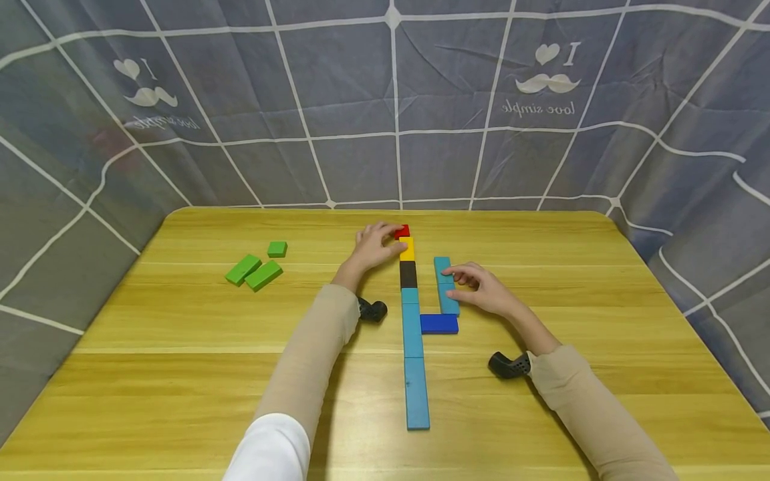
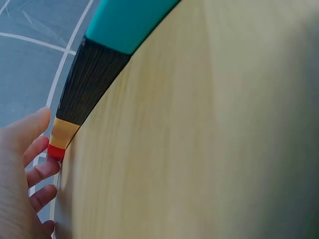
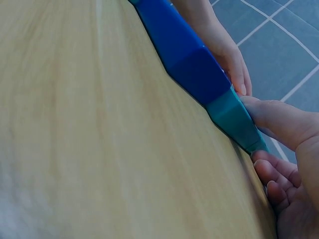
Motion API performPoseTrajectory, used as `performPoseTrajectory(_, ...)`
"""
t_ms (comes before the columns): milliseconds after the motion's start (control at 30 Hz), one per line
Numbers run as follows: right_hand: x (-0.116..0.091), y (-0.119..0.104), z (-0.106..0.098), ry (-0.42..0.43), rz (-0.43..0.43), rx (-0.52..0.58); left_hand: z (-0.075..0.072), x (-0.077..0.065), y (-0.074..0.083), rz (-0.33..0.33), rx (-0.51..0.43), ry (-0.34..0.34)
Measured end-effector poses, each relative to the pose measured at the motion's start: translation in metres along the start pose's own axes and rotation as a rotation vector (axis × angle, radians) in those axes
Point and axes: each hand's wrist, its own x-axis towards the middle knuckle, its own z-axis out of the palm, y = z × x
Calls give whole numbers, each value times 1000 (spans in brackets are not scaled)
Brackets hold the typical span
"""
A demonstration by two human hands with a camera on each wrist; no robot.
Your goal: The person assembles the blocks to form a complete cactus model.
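Observation:
My left hand reaches to the top of a column of flat blocks. Its index finger touches the red block, and the thumb lies over the yellow block. Below these come a black block and light blue blocks. My right hand rests its index finger and thumb on two light blue blocks laid end to end. A dark blue block joins their lower end to the column. In the left wrist view, fingers partly surround the red block.
Green blocks, two long and one short, lie on the left of the wooden table. A grey curtain with white lines hangs behind and at the sides. Black wrist devices show beside both sleeves.

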Motion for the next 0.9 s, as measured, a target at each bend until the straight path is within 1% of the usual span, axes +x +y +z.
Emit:
performPoseTrajectory(133, 0, 0, 0, 6, -1, -15, -1, 0, 2, 10, 9, -17)
performPoseTrajectory(233, 0, -5, 1, 9, 3, -23, -1, -1, 3, 18, 14, -22)
performPoseTrajectory(433, -4, -33, -3, -8, 15, -1, -1, -1, 4, 24, 23, -30)
performPoseTrajectory(500, -4, -37, -3, -15, 26, 0, -1, -1, 4, 28, 26, -32)
performPoseTrajectory(567, -4, -29, -3, -14, 22, -3, -1, -1, 4, 30, 26, -30)
performPoseTrajectory(633, -3, -29, -3, -14, 25, -2, -1, -1, 4, 32, 27, -30)
performPoseTrajectory(733, -2, -14, -2, -8, 9, -6, -1, -2, 4, 37, 29, -29)
performPoseTrajectory(800, -1, -13, -2, -11, 20, -4, -1, -2, 4, 41, 35, -32)
performPoseTrajectory(867, 0, -4, -1, -7, 21, -11, -2, -2, 5, 44, 44, -40)
performPoseTrajectory(900, 0, -5, -1, -6, 25, -14, -2, -3, 5, 45, 49, -44)
